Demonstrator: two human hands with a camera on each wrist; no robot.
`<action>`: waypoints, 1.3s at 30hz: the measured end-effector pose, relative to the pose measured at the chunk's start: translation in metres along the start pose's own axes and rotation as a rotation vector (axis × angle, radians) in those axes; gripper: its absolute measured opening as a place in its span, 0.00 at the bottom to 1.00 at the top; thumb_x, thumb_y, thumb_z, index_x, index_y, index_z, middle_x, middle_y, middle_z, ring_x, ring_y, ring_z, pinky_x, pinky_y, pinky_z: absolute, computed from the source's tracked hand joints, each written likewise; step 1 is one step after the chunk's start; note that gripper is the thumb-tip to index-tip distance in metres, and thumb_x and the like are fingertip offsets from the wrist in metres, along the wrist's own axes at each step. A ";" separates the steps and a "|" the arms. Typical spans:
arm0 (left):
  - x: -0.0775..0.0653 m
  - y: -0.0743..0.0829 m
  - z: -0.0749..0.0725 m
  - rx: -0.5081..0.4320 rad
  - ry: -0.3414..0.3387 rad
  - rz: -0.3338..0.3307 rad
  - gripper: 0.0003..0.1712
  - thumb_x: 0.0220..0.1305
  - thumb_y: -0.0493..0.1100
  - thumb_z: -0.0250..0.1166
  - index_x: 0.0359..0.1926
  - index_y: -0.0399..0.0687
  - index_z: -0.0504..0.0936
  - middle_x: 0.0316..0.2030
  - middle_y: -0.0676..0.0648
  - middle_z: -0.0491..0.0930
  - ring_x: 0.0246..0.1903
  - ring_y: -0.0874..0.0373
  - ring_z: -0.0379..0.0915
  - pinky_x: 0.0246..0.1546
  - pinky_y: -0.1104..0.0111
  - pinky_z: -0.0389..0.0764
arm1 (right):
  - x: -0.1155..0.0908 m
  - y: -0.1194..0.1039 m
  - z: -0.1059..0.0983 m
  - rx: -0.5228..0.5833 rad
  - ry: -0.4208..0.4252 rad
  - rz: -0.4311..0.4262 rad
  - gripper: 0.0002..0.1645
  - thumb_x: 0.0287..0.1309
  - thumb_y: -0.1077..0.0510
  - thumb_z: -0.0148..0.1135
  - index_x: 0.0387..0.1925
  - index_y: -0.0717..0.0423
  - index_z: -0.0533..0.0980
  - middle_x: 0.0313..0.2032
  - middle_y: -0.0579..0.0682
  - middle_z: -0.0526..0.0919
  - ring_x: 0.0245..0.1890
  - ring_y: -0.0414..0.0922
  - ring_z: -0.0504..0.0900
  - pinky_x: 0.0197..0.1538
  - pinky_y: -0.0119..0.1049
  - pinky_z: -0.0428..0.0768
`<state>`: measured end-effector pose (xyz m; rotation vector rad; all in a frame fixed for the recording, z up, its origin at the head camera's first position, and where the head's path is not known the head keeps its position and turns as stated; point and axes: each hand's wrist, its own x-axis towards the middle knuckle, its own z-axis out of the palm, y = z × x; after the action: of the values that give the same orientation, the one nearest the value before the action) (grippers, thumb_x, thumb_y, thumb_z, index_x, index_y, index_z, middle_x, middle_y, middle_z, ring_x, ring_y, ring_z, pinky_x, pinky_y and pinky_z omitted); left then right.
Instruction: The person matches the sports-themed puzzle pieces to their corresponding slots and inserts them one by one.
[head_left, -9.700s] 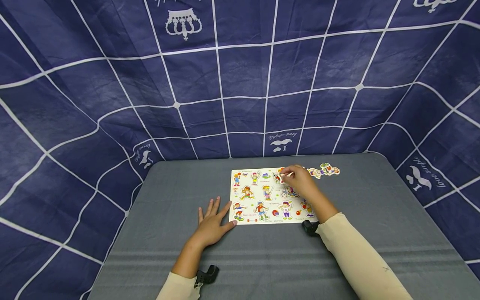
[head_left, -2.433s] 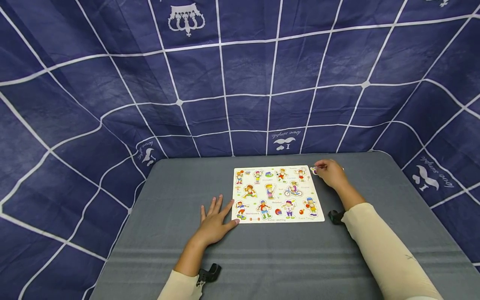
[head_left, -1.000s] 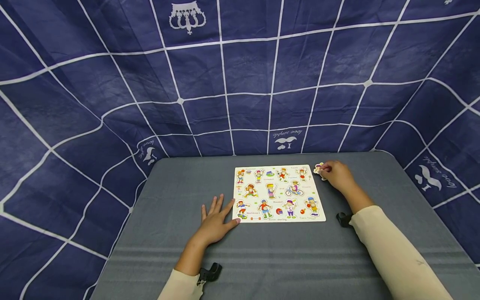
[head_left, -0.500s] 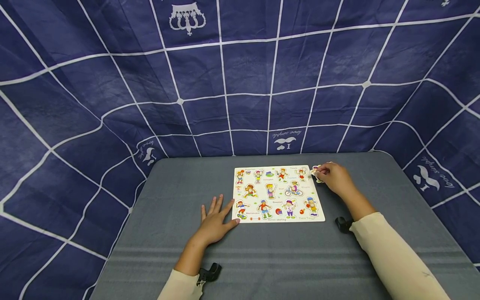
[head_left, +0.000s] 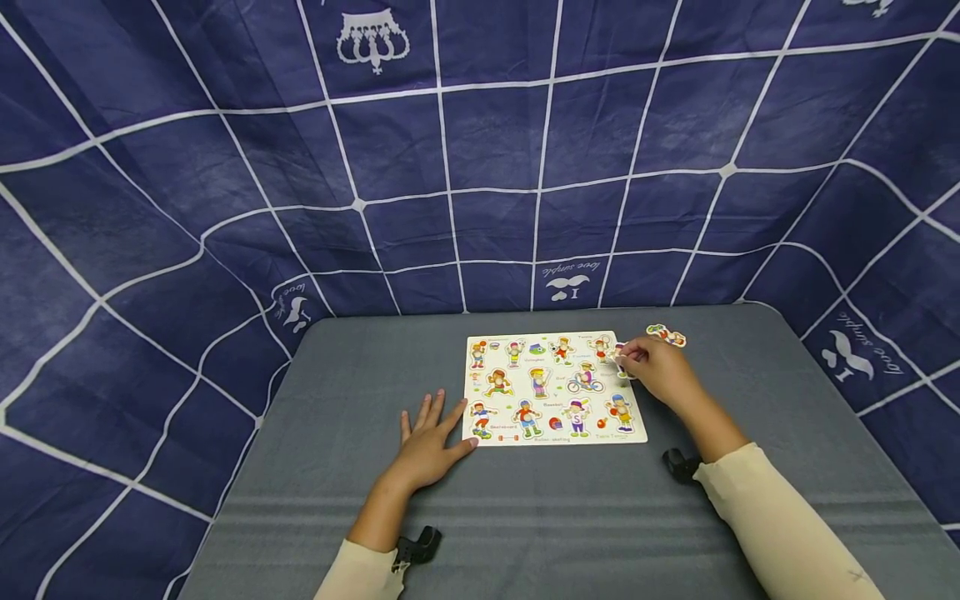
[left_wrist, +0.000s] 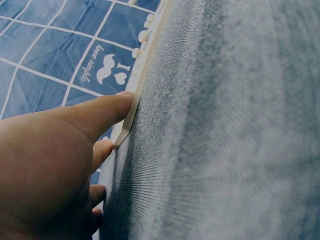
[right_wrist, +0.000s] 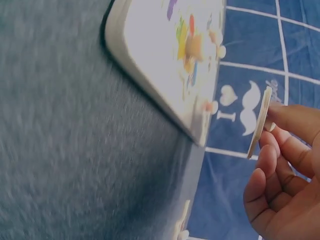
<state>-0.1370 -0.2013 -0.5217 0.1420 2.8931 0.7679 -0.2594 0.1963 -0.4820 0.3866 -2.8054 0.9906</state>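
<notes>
A white puzzle board [head_left: 517,392] with several knobbed sports-figure pieces lies on the grey cloth. My left hand [head_left: 429,450] rests at the board's left edge, fingers spread and straight; in the left wrist view its thumb [left_wrist: 120,105] touches the board's edge. My right hand [head_left: 660,371] pinches a small figure puzzle piece [head_left: 622,367] between thumb and fingers at the board's right edge. In the right wrist view this puzzle piece [right_wrist: 259,125] is seen edge-on, raised, gripped by its knob. The hand partly covers the piece in the head view.
Another loose figure piece [head_left: 666,335] lies on the table's grey cloth [head_left: 345,375], behind and right of the board. A dark blue curtain [head_left: 495,142] with white lines encloses the table at the back and sides. Each wrist wears a black camera mount [head_left: 420,546].
My right hand has gone from above the board to the loose pieces on its right, pinched one, and brought it left to the board's right edge. My left hand keeps its place.
</notes>
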 end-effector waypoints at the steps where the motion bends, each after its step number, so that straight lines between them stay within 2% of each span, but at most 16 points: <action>1: 0.000 0.000 0.000 0.003 -0.002 -0.002 0.42 0.68 0.66 0.61 0.78 0.64 0.61 0.81 0.41 0.45 0.81 0.39 0.32 0.73 0.32 0.28 | -0.001 -0.001 0.001 -0.002 0.005 -0.003 0.06 0.61 0.60 0.69 0.34 0.60 0.83 0.29 0.51 0.80 0.28 0.41 0.73 0.30 0.30 0.69; 6: 0.002 -0.002 0.003 0.012 -0.003 -0.010 0.42 0.67 0.67 0.60 0.78 0.65 0.60 0.81 0.42 0.44 0.81 0.41 0.31 0.73 0.33 0.27 | -0.008 -0.008 0.007 -0.010 0.010 0.012 0.07 0.60 0.58 0.70 0.34 0.58 0.84 0.29 0.50 0.79 0.28 0.41 0.72 0.31 0.31 0.68; 11: 0.002 -0.003 0.003 0.004 -0.002 -0.010 0.42 0.67 0.67 0.61 0.78 0.65 0.61 0.81 0.41 0.44 0.81 0.40 0.31 0.73 0.33 0.27 | -0.014 -0.014 0.013 -0.001 -0.021 0.032 0.07 0.60 0.56 0.70 0.35 0.58 0.84 0.30 0.50 0.80 0.28 0.40 0.72 0.31 0.30 0.69; 22: 0.002 -0.002 0.003 0.003 -0.003 -0.007 0.43 0.67 0.67 0.61 0.78 0.64 0.61 0.81 0.41 0.45 0.81 0.40 0.32 0.73 0.33 0.27 | -0.027 -0.029 0.023 0.065 -0.071 0.000 0.06 0.58 0.57 0.72 0.34 0.57 0.84 0.29 0.48 0.81 0.26 0.39 0.74 0.31 0.30 0.72; 26: 0.001 -0.002 0.003 0.001 0.003 -0.004 0.42 0.67 0.67 0.61 0.78 0.63 0.62 0.81 0.41 0.45 0.81 0.39 0.33 0.73 0.33 0.28 | -0.031 -0.032 0.031 0.059 -0.089 -0.004 0.06 0.58 0.56 0.72 0.33 0.55 0.84 0.28 0.47 0.81 0.25 0.37 0.73 0.30 0.30 0.72; 31: 0.001 -0.002 0.002 0.004 -0.004 -0.005 0.42 0.67 0.67 0.61 0.78 0.64 0.61 0.81 0.41 0.44 0.81 0.40 0.32 0.73 0.33 0.28 | -0.037 -0.034 0.040 0.104 -0.101 -0.002 0.06 0.58 0.58 0.72 0.32 0.56 0.83 0.26 0.46 0.81 0.24 0.34 0.72 0.29 0.28 0.71; 39: 0.002 -0.004 0.003 -0.001 0.000 -0.002 0.42 0.67 0.68 0.60 0.78 0.66 0.60 0.81 0.42 0.43 0.81 0.41 0.30 0.73 0.34 0.25 | -0.041 -0.042 0.047 0.165 -0.183 0.017 0.05 0.57 0.59 0.71 0.29 0.54 0.82 0.24 0.44 0.80 0.23 0.35 0.73 0.30 0.28 0.72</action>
<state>-0.1382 -0.2031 -0.5265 0.1398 2.8924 0.7686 -0.2107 0.1433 -0.5021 0.4972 -2.8993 1.2552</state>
